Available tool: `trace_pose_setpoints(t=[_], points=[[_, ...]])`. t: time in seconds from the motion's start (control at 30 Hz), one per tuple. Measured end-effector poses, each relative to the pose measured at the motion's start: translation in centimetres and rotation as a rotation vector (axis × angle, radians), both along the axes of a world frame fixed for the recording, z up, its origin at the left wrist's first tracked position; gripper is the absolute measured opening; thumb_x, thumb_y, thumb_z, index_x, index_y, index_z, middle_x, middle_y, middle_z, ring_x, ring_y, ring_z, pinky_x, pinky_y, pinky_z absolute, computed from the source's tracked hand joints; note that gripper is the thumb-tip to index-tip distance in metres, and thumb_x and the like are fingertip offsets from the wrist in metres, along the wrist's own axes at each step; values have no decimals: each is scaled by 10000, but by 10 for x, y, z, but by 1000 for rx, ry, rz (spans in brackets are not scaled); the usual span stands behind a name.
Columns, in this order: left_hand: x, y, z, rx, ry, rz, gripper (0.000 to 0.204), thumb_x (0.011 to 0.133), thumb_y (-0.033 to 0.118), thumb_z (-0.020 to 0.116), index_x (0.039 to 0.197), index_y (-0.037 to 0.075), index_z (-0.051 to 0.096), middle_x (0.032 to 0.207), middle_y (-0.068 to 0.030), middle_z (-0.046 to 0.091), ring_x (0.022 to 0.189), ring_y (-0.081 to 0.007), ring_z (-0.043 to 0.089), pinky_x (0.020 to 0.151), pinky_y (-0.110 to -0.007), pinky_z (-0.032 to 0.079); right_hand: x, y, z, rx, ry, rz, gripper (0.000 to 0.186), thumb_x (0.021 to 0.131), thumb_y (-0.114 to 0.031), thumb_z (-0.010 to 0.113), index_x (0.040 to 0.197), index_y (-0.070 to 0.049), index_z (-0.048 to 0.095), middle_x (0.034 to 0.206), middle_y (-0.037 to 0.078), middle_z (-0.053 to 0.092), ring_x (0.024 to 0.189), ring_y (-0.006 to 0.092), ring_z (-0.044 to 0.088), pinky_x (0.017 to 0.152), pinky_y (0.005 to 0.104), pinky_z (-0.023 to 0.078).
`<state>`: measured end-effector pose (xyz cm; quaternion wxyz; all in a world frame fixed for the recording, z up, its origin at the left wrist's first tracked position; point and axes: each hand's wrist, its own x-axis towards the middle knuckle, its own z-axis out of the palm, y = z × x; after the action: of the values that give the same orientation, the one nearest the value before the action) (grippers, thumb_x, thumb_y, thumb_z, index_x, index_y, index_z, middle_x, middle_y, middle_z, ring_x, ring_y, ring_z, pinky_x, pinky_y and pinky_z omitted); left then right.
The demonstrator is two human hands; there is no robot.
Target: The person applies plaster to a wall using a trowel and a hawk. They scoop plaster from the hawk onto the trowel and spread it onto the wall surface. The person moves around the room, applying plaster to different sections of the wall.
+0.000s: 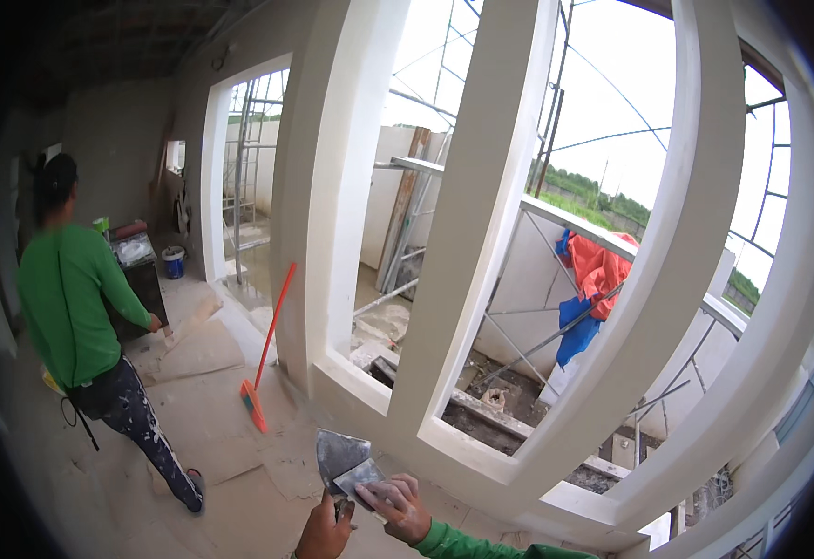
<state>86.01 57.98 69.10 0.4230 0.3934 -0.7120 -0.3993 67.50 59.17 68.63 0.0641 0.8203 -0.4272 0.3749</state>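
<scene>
At the lower middle, my left hand (325, 531) is closed round the handle of a putty knife (340, 455), its wide grey metal blade pointing up. My right hand (400, 508), with a green sleeve behind it, grips a second flat metal blade (356, 477) between fingers and thumb. This blade lies against the lower part of the first one; its handle, if any, is hidden. Both blades look smeared with pale filler, and there is whitish dust on my right fingers.
White pillars (458, 214) frame window openings on the right, with scaffolding (239, 168) outside. A red broom (253, 405) leans near the wall. At left a co-worker in a green shirt (72, 298) stands beside a dark box (137, 270) and a blue bucket (174, 263). Cardboard sheets (207, 433) cover the floor.
</scene>
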Motion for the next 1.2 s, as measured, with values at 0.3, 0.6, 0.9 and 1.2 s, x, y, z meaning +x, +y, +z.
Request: trace_pose_setpoints(t=[0.3, 0.6, 0.9, 1.2], points=[[140, -33, -112, -172, -192, 72, 446, 946, 219, 475, 1316, -28, 445, 1144, -328, 550, 995, -504, 548, 855, -510, 467, -5, -111, 11, -139, -236, -433, 360, 807, 64, 549, 1142, -34, 637, 1077, 152, 593, 979, 343, 553, 849, 429, 471], [155, -75, -41, 152, 15, 548, 522, 868, 44, 642, 1317, 6, 377, 942, -107, 588, 810, -220, 604, 716, -333, 502, 72, -127, -34, 309, -150, -96, 563, 741, 119, 523, 1282, -35, 544, 1159, 169, 547, 1069, 366, 531, 924, 421, 453], [148, -124, -104, -334, -298, 492, 386, 905, 113, 624, 1250, 33, 469, 927, -68, 568, 625, -124, 558, 461, -263, 456, 153, -250, -33, 327, -246, 289, 588, 719, 115, 527, 1292, -16, 529, 1176, 175, 542, 1066, 366, 544, 929, 442, 462], [116, -189, -49, 571, -1, 341, 232, 970, 233, 530, 1107, 46, 546, 776, -10, 550, 613, -74, 518, 508, -259, 439, 68, -373, -19, 621, -544, 419, 249, 846, -60, 670, 1053, 16, 554, 908, 149, 630, 810, 236, 613, 772, 331, 484]])
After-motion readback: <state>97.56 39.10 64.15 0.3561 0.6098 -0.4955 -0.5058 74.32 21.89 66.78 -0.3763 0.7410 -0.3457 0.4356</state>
